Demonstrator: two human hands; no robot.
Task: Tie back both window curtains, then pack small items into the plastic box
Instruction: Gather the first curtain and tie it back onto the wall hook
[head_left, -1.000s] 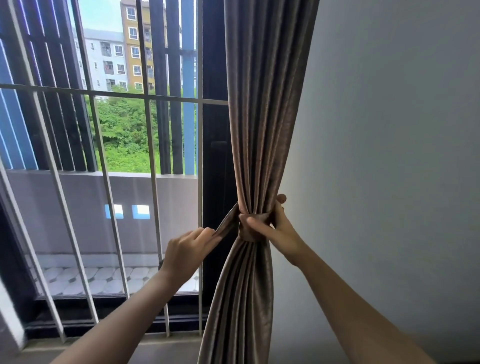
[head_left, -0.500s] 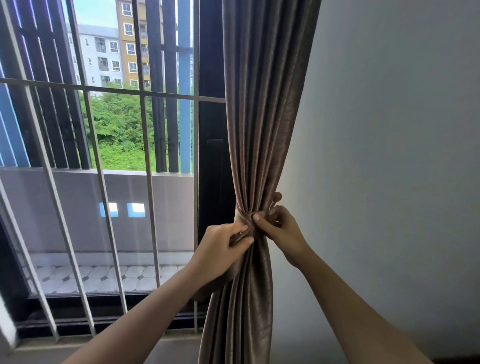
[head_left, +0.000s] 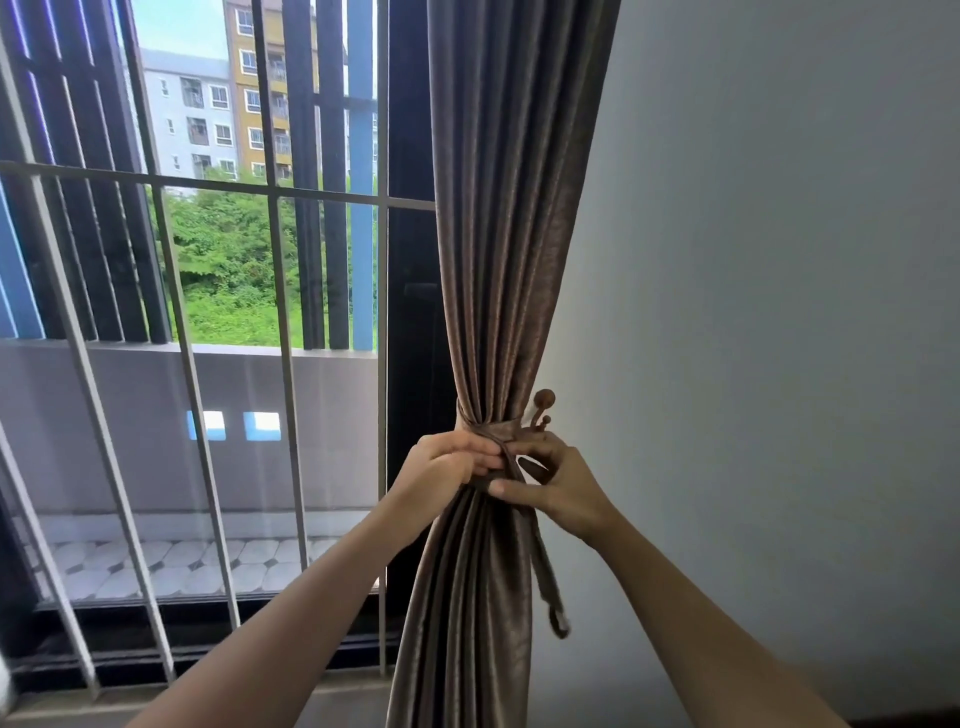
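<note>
Both arms raised, left hand curled gripping tie-back band around gathered curtain, right hand pinching the band's loose end beside it

Apartment room at a balcony window — residential, upper floor.

Brown pleated curtain gathered against a plain pale wall, cinched with a fabric tieback beside a small knobbed hook. Glass pane with white security bars; outside, a narrow balcony with patterned floor tiles, a solid grey parapet and tall dark and blue slats. Beyond — multi-storey apartment blocks with rows of windows, over green trees. Domestic fittings, no work gear in view.
</note>
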